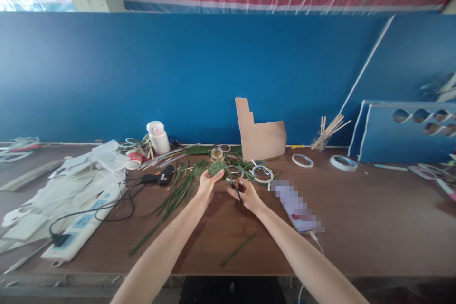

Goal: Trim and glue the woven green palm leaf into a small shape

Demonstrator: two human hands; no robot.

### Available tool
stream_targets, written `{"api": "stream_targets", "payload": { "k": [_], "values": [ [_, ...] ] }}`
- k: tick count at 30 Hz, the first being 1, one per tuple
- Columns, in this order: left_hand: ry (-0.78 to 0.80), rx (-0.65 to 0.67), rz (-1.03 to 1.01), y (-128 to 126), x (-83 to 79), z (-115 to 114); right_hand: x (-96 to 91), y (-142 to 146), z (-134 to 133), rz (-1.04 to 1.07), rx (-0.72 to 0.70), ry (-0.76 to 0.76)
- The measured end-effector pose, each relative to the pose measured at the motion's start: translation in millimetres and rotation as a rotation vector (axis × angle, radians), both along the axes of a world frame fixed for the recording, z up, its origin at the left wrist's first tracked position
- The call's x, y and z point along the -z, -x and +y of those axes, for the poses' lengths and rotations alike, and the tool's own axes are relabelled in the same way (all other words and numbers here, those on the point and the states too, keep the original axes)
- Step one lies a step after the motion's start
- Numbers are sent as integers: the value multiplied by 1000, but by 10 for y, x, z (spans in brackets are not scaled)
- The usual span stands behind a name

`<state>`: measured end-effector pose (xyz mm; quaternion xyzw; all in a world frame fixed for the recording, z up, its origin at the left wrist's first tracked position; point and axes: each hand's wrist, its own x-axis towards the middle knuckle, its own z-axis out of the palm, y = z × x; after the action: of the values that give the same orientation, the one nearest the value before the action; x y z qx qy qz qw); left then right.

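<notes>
Blue board wall [178, 71] behind brown wooden tabletop [342, 228]. Left hand [208, 185] curled, gripping small green woven leaf ball [216, 168] above tabletop; right hand [247, 194] pinched nearly shut on slim black scissors [235, 191] just beside ball. Loose green leaf strips [178, 194] lie left of hands, black hot-glue gun [162, 175] farther left.

Left hand [207, 185]: woven leaves [216, 169]; right hand [247, 195]: tool [236, 192] (black)
</notes>
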<state>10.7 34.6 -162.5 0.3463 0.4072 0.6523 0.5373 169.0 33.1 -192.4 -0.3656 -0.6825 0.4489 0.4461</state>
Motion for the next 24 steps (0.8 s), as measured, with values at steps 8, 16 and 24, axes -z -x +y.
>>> {"api": "stream_targets", "payload": {
  "k": [8, 16, 24],
  "values": [
    [-51, 71, 12, 35, -18, -3, -11, -35, 14, -49, -9, -9],
    [-47, 52, 61, 29, -67, -33, -34, -61, 23, -95, 1, -45],
    [-61, 43, 49, 35, -16, -3, -52, -53, 25, -67, -17, -57]
  ]
}}
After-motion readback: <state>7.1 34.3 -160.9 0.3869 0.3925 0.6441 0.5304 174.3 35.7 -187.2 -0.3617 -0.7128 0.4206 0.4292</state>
